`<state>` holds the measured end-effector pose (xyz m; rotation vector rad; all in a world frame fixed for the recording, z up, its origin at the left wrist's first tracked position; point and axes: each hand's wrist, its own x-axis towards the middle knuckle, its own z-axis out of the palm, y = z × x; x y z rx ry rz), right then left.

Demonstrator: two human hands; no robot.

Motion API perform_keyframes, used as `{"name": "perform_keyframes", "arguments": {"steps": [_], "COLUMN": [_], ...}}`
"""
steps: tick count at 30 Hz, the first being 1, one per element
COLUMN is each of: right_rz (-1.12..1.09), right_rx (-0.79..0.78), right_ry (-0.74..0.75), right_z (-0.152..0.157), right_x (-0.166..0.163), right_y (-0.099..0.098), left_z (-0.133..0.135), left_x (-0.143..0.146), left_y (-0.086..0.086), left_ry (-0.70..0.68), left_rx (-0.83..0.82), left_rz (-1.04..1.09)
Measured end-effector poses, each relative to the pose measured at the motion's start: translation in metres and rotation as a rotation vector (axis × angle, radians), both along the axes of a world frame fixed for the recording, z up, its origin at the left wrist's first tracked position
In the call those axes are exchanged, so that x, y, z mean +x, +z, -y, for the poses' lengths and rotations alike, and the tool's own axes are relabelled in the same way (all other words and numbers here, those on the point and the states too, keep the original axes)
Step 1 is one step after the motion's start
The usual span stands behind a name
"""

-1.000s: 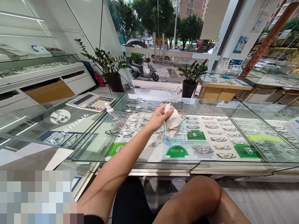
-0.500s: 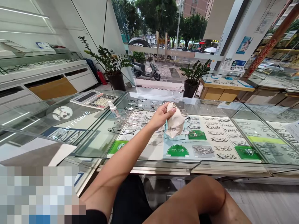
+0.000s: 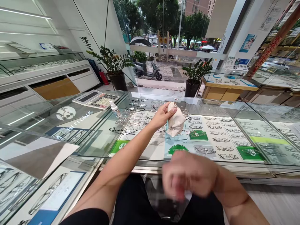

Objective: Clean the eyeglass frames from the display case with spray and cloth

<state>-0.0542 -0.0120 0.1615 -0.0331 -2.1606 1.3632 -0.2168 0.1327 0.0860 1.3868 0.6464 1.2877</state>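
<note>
A small cream cloth drawstring pouch (image 3: 177, 123) hangs above the glass counter, its gathered top pinched between the thumb and fingers of my left hand (image 3: 164, 115). Small dark print shows near its lower end. Closer to me, in front of the counter's near edge, my right hand (image 3: 189, 176) is smeared by motion. Its fingers look curled, but whether they hold anything cannot be made out. Under the glass around the pouch lie rows of eyeglasses (image 3: 219, 140) and a green card (image 3: 198, 135). A white spray bottle (image 3: 115, 109) stands on the left.
A large calculator (image 3: 92, 99) lies on the glass counter (image 3: 145, 158) at the far left. Thin-rimmed glasses (image 3: 178, 92) show near the counter's far edge. Potted plants (image 3: 116, 78) stand beyond, before a glass front. Another display case (image 3: 35, 190) is at lower left.
My right hand has come up into view from below, in front of the counter. My left hand keeps the pouch in nearly the same place; the pouch has turned slightly.
</note>
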Motion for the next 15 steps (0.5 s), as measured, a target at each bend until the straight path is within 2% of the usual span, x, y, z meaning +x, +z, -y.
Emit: {"name": "perform_keyframes", "arguments": {"steps": [2,4,6,8,11,15], "right_rz": [-0.038,-0.072,-0.091,-0.095,-0.127,-0.325], "right_rx": [-0.087,-0.149,-0.132,-0.060,0.030,0.020], "right_ry": [-0.065,-0.215,-0.399,-0.581,-0.800,-0.862], "right_z": [-0.028,-0.052,-0.079,-0.107,-0.143,-0.163], "right_x": [0.005,0.013,0.021,0.027,0.031,0.026], "right_y": [-0.016,-0.029,-0.032,-0.024,0.002,0.039], "left_z": [0.001,0.002,0.004,0.005,0.004,0.000], "left_x": [0.000,0.000,0.000,0.001,0.006,0.020], "left_y": [0.001,0.002,0.008,0.018,0.048,0.098], "left_ry": [0.011,0.041,0.083,0.110,0.074,0.060], "left_rx": [-0.001,0.019,0.061,0.103,0.156,0.278], "left_rz": [0.001,-0.007,-0.016,-0.005,0.027,0.059]}}
